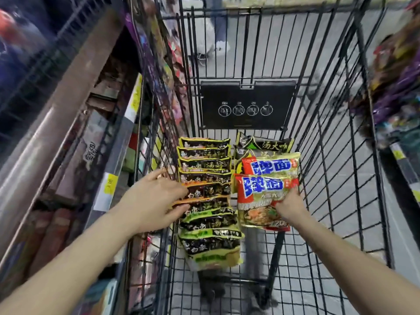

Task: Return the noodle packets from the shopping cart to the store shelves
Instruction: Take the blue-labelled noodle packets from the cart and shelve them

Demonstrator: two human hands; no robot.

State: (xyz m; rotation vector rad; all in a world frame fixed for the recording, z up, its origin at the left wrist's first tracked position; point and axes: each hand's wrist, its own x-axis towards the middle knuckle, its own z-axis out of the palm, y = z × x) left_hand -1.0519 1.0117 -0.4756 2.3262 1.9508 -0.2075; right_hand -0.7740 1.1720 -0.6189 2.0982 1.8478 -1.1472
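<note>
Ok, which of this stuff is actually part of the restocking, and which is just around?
Part of the job:
- black packets in the cart, left hand gripping some
- red packets, right hand holding the front one
- green-black packets behind them
- shelves on the left

Just around:
- black sign on the cart's far end
- yellow price tags
- goods on the right

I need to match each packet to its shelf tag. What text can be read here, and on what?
"弹面": red noodle packets, front one held by the right hand.
"汤大师": dark packet behind them.
"白象": black-and-yellow packets under the left hand.
"120": red packet's lower edge, partly hidden.
Yellow shelf tags and cart placard: blurred, unreadable.
</note>
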